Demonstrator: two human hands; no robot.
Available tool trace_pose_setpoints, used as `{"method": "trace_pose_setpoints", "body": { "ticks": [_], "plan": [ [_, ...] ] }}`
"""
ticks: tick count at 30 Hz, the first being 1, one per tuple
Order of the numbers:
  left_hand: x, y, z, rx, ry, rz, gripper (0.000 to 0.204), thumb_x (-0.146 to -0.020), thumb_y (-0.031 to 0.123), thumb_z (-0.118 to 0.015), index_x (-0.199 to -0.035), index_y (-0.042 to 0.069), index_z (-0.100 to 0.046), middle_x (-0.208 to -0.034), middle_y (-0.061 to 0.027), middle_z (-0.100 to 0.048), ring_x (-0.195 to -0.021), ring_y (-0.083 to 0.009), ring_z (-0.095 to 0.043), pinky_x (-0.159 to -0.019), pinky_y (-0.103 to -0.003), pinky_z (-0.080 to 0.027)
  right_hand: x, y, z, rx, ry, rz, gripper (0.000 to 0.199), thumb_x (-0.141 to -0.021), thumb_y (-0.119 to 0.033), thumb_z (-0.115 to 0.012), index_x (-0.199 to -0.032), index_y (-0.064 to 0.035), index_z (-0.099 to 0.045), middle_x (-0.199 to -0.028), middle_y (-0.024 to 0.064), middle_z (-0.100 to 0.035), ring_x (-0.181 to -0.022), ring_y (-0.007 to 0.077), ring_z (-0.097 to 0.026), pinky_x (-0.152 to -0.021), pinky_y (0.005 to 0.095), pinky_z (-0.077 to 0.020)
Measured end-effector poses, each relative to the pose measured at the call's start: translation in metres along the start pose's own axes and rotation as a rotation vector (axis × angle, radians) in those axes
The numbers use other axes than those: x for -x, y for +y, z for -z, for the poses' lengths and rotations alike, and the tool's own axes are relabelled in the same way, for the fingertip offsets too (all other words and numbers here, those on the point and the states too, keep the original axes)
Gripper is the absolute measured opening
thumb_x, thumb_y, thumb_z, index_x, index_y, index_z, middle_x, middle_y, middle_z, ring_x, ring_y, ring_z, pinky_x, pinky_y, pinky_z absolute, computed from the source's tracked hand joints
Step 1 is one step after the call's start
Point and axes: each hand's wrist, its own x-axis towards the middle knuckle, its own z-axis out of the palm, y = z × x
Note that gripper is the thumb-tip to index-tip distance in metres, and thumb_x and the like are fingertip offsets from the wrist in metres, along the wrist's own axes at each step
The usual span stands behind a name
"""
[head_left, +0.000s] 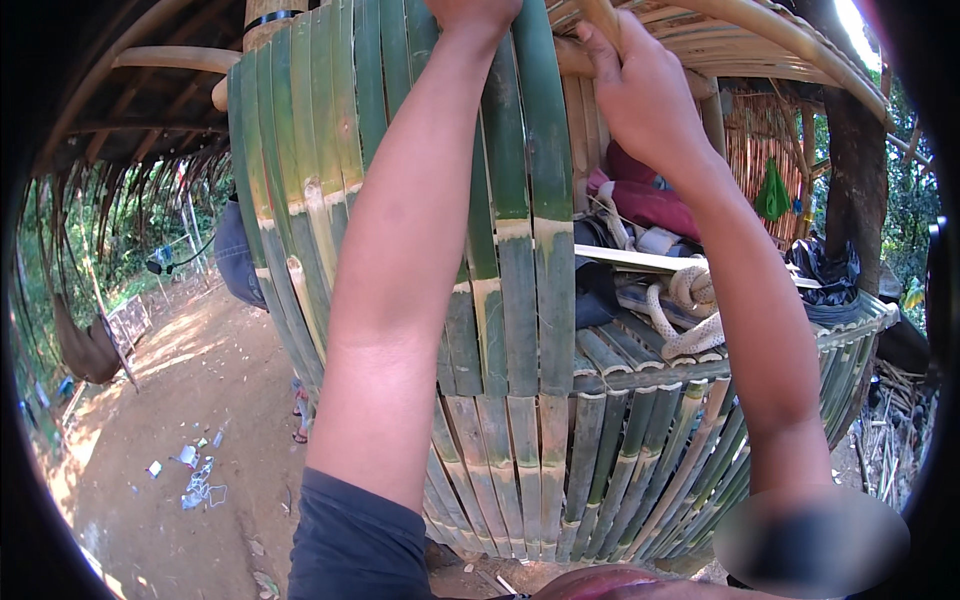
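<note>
My right hand (645, 85) is closed round a pale wooden stick (600, 14), which runs out past the top edge so its far end is hidden. My left hand (476, 8) is raised to the top edge in front of the bamboo wall; its fingers lie outside the picture, and what they touch does not show. The wall (520, 190) is made of upright split-bamboo slats, green with pale joints, set side by side. Beside my right forearm, the slats end at an opening into the hut.
Through the opening, a bamboo platform (610, 365) bears a coiled pale rope (690, 300), maroon cloth (650, 205) and a black plastic bag (830, 268). A green bag (773, 192) hangs farther back. Litter (200, 485) lies on the dirt ground at left. Someone's dark clothing (236, 255) shows behind the wall.
</note>
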Motion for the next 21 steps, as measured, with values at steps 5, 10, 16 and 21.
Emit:
{"method": "trace_pose_setpoints", "body": {
  "ticks": [5, 10, 16, 21],
  "plan": [
    [0.005, -0.002, -0.002, 0.086, 0.059, -0.099, 0.025, -0.083, 0.014, -0.079, -0.098, 0.004, -0.062, -0.082, -0.0125, -0.073, -0.077, -0.0284, -0.073, -0.069, -0.040, -0.055, 0.001, 0.002, 0.000, -0.017, 0.018, 0.022, 0.035, -0.107, -0.034, -0.055, -0.114, -0.0011, -0.063, -0.088, 0.0258, -0.067, -0.089, 0.0498, -0.062, -0.078, 0.0502, -0.0493],
    [0.001, 0.001, -0.003, 0.000, 0.016, -0.009, 0.024, -0.083, 0.014, -0.079, -0.095, 0.004, -0.062, -0.080, -0.0123, -0.071, -0.077, -0.0281, -0.072, -0.069, -0.040, -0.055, -0.001, 0.010, -0.002, 0.018, -0.001, 0.004, 0.035, -0.107, -0.035, -0.055, -0.113, -0.0010, -0.063, -0.086, 0.0252, -0.066, -0.089, 0.0486, -0.063, -0.080, 0.0509, -0.0488],
    [0.006, 0.000, -0.001, -0.003, 0.040, -0.042, 0.022, -0.083, 0.014, -0.079, -0.093, 0.005, -0.062, -0.080, -0.0122, -0.071, -0.077, -0.0276, -0.072, -0.069, -0.041, -0.055, 0.010, 0.006, 0.000, -0.080, 0.029, -0.052, 0.035, -0.107, -0.035, -0.055, -0.113, -0.0008, -0.063, -0.082, 0.0244, -0.065, -0.084, 0.0472, -0.062, -0.077, 0.0504, -0.0484],
    [0.004, 0.005, -0.003, 0.029, 0.019, 0.010, 0.023, -0.082, 0.013, -0.080, -0.094, 0.005, -0.062, -0.081, -0.0115, -0.072, -0.077, -0.0272, -0.072, -0.070, -0.040, -0.055, 0.002, 0.017, 0.002, 0.000, -0.006, -0.024, 0.034, -0.108, -0.034, -0.055, -0.113, -0.0007, -0.062, -0.081, 0.0249, -0.065, -0.081, 0.0484, -0.061, -0.075, 0.0515, -0.0479]
  ]
}}
